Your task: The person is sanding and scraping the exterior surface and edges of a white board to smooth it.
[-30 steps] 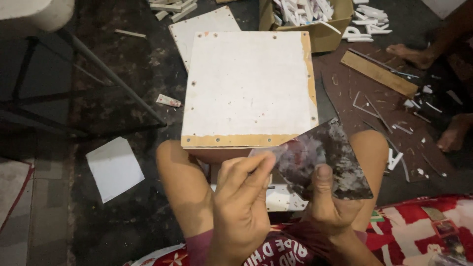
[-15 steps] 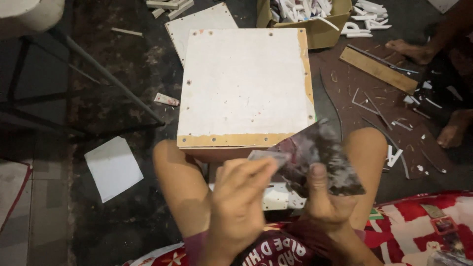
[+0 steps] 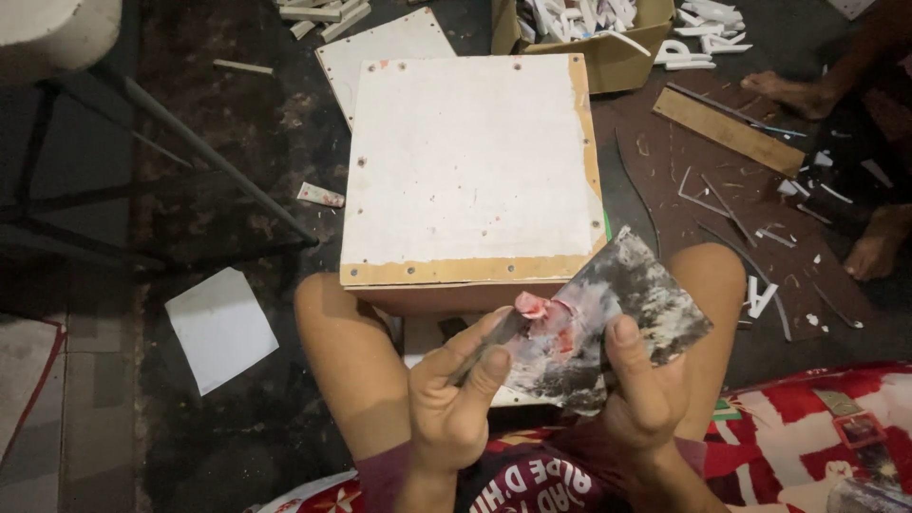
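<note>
Evidently thin, stiff smeared board (image 3: 608, 323), pinched at six o'clock by right hand (image 3: 646, 399); left hand (image 3: 456, 399) gripped a putty tool, possibly.

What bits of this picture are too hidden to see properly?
Head view:
- Tool in the left hand: mostly hidden by its fingers.
- Smeared board: lower edge covered by the right hand.
- Cardboard box: cut off by the top edge.
- Another person's foot: leg cut off by the right edge.
</note>
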